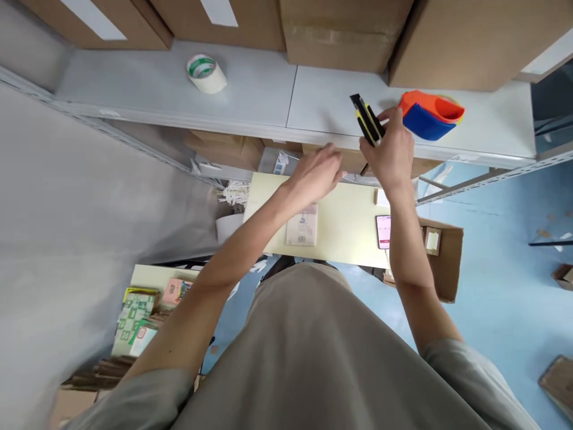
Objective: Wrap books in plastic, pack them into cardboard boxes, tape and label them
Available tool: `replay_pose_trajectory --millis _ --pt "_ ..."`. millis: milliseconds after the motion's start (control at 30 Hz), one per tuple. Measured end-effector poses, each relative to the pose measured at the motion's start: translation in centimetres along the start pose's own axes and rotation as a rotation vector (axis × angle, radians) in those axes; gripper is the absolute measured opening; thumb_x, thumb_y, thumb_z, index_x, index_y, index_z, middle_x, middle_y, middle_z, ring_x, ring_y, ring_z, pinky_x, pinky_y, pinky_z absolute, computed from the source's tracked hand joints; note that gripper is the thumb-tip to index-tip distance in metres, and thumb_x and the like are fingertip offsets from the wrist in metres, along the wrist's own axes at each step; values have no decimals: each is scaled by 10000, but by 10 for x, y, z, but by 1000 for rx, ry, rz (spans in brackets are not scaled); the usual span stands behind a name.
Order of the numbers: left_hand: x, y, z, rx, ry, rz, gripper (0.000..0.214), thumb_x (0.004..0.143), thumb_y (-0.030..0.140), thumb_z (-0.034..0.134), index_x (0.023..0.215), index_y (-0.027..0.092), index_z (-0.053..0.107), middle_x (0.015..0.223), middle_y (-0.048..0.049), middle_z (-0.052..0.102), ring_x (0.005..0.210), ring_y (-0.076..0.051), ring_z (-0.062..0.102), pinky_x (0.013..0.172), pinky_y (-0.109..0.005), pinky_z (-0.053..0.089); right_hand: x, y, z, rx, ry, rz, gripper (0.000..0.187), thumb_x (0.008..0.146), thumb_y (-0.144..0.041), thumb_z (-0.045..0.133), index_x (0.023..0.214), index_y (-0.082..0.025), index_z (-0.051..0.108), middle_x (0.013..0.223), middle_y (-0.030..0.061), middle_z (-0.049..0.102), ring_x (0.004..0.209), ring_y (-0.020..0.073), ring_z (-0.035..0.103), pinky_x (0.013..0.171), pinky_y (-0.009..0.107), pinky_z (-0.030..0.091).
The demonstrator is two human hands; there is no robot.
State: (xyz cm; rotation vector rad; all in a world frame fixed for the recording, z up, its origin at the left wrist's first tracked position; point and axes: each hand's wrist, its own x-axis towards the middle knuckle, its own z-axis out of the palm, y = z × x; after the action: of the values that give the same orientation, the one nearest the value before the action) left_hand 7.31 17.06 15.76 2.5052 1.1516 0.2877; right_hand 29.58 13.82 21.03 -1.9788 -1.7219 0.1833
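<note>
My right hand point(393, 152) is raised to the edge of a grey shelf point(268, 95) and is closed around a black and yellow utility knife point(367, 119), which points up and away over the shelf. An orange and blue tape dispenser point(430, 114) lies on the shelf just right of that hand. My left hand point(316, 173) hovers lower, to the left of the right hand, fingers loosely curled and smeared by motion, holding nothing that I can see. Below both hands is a pale yellow table point(344, 230) with a small labelled packet point(302, 224) and a phone point(384, 232) on it.
A roll of white tape point(206, 73) sits on the shelf at the left. Cardboard boxes point(344, 30) line the back of the shelf. An open cardboard box point(443, 257) stands right of the table on the blue floor. Colourful packages point(138, 316) lie at lower left.
</note>
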Motion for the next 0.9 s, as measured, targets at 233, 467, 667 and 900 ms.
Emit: replay_pose_trajectory --millis 233,467,667,900 --pt "32 9 -32 118 142 -51 601 1242 616 553 1571 121 644 1619 -188 578 1636 -543 545 1393 -764 436 90 -13 10 -93 -81 40 386 1171 -247 595 1499 -56 664 1468 284 781 1332 304 766 1190 534 548" --pt "-24 -52 7 93 88 -211 588 1210 566 621 1605 131 641 1661 -218 572 1637 -527 550 1385 -684 471 104 19 63 -131 7 -140 475 1287 -373 392 1463 -53 696 1527 309 729 1447 273 648 1210 532 496" --pt "-107 -110 99 0 -300 -686 536 1081 344 723 1527 49 684 1580 -344 679 1540 -518 659 1334 -615 518 -19 3 115 -47 -82 -279 461 1246 -263 380 1548 -116 694 1572 243 690 1434 313 614 1288 501 488" --pt "-178 -88 195 -210 -408 -902 654 971 251 764 1574 46 615 1671 -379 600 1554 -504 660 1313 -558 533 -195 20 238 165 -810 170 644 1155 -276 583 1721 20 498 1669 349 631 1454 335 735 1260 446 582"
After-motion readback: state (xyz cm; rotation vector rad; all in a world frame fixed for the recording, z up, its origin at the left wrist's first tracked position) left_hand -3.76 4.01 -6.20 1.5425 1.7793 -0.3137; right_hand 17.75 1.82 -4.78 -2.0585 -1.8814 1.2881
